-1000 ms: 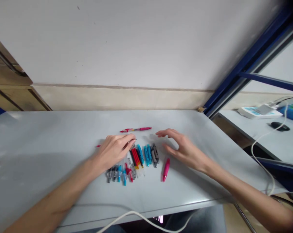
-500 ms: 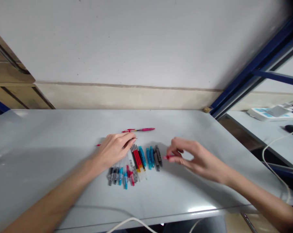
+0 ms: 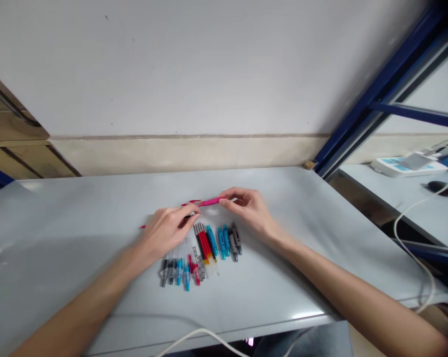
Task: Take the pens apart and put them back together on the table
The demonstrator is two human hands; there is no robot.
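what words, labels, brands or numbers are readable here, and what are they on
No text can be read anywhere.
Blue barrels: dark marks, too small to make out.
White box with blue panels: any print is too blurred to read.
Pink barrel in the right hand: no lettering can be made out.

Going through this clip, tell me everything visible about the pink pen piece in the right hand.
The pink pen piece is a short, slim barrel, seemingly smooth plastic. The right hand pinches its right end between thumb and fingers, so it lies nearly sideways across the view, its left end near the left hand. Whether that end touches anything is too blurred to tell.
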